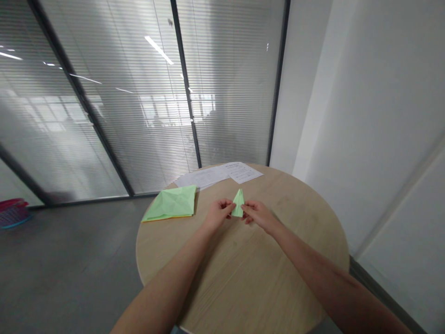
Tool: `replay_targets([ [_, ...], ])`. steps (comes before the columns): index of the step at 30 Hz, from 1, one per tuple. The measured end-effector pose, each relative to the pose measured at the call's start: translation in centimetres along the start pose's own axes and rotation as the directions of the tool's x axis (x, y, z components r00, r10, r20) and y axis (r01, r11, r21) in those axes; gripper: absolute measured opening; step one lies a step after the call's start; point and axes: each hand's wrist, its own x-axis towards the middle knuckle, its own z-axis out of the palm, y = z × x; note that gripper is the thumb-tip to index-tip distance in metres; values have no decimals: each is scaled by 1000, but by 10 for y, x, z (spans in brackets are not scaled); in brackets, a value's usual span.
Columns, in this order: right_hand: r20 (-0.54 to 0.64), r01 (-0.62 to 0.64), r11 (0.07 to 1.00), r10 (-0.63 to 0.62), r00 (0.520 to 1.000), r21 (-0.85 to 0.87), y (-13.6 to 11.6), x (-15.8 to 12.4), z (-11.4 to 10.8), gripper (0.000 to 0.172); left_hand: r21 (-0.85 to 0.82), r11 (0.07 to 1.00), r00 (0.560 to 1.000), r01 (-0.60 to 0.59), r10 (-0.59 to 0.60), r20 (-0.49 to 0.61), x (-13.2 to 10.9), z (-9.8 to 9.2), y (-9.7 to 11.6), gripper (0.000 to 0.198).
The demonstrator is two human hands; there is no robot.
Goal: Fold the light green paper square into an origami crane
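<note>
A small piece of folded green paper (238, 204) is held up over the middle of the round table, its narrow point turned away from me. My left hand (219, 211) pinches its left edge between thumb and fingers. On the opposite edge, my right hand (257, 215) grips the paper the same way. Fingertips of both hands are partly hidden behind it. To the left of my left hand lie creased green sheets (172, 202), with a thin yellow-orange edge showing beneath them.
Printed white sheets (243, 172) lie along the far side of the wooden table (243, 269). Beyond it stands a glass partition (232, 93) with blinds, and a white wall (382, 116) rises at the right. A red and blue basket (14, 214) sits on the floor, far left.
</note>
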Motion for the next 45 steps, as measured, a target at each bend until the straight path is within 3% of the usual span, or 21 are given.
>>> replay_targets([
  [8, -57, -3, 999, 0, 998, -53, 5, 4, -4, 32, 101, 995, 994, -5, -6, 109, 0, 1, 0, 36],
  [23, -23, 21, 997, -23, 999, -80, 8, 6, -7, 32, 61, 998, 998, 28, -32, 57, 0, -1, -1, 32],
  [31, -86, -21, 999, 23, 996, 31, 10, 7, -4, 35, 19, 997, 994, 69, -71, 81, 3, 0, -7, 34],
  [38, -85, -11, 989, 24, 996, 148, 10, 7, -7, 40, -72, 997, 999, 39, -37, 34, 5, -1, -10, 50],
  [45, -73, 5, 987, 7, 997, 162, 11, 9, -5, 46, -143, 990, 999, -3, 8, 35, 3, -1, -8, 47],
])
